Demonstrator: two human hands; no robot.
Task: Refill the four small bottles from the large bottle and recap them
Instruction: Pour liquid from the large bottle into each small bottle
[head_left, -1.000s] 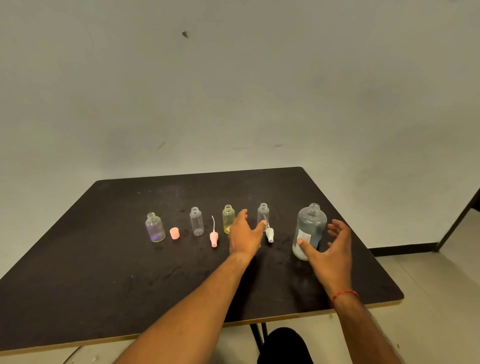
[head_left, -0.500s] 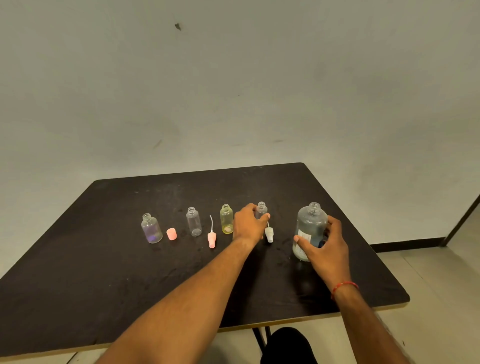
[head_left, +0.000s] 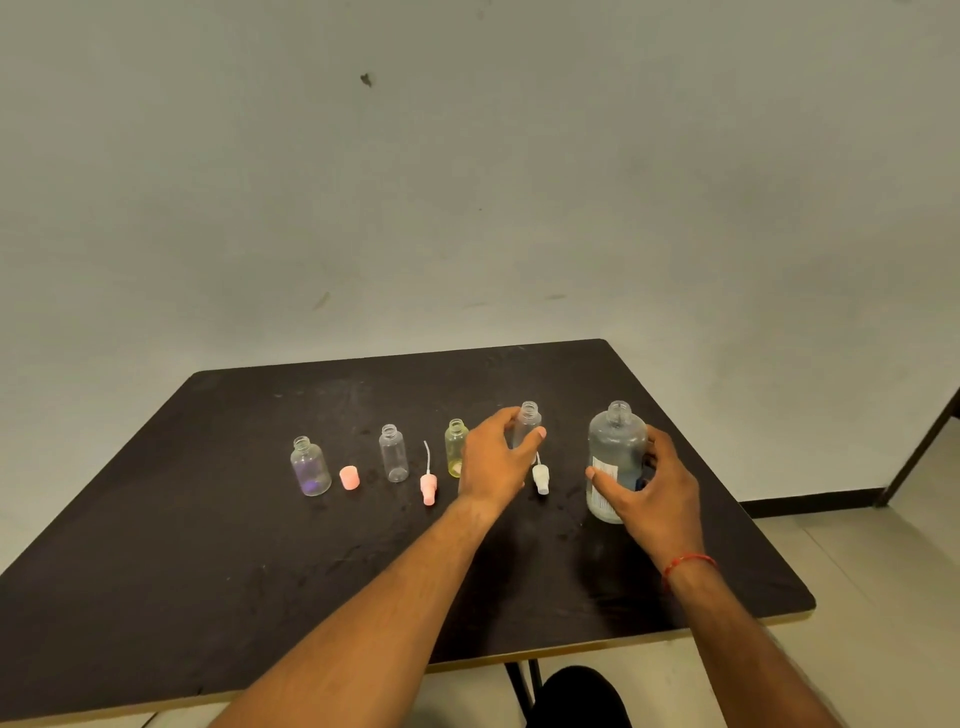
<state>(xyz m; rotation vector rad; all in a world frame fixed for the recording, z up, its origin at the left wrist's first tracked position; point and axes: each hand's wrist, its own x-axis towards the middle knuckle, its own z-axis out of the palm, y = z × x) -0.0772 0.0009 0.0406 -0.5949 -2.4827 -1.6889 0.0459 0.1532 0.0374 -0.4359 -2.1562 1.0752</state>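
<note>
Four small uncapped bottles stand in a row on the black table (head_left: 208, 545): a purple-tinted bottle (head_left: 310, 466), a clear bottle (head_left: 393, 453), a yellow bottle (head_left: 455, 447) and a rightmost clear bottle (head_left: 529, 421). My left hand (head_left: 496, 460) grips the rightmost clear bottle. My right hand (head_left: 649, 486) wraps round the large open bottle (head_left: 613, 452), which stands on the table. A pink cap (head_left: 349, 477), a pink spray cap with tube (head_left: 428, 483) and a white spray cap (head_left: 541, 478) lie between the bottles.
The table's right edge (head_left: 753, 519) runs close to the large bottle. A pale wall rises behind the table. A dark post (head_left: 919, 452) stands at the far right, and table legs (head_left: 522, 686) show below the front edge.
My left hand has closed round the rightmost small bottle. My right hand has moved in from beside the large bottle and taken hold of it.
</note>
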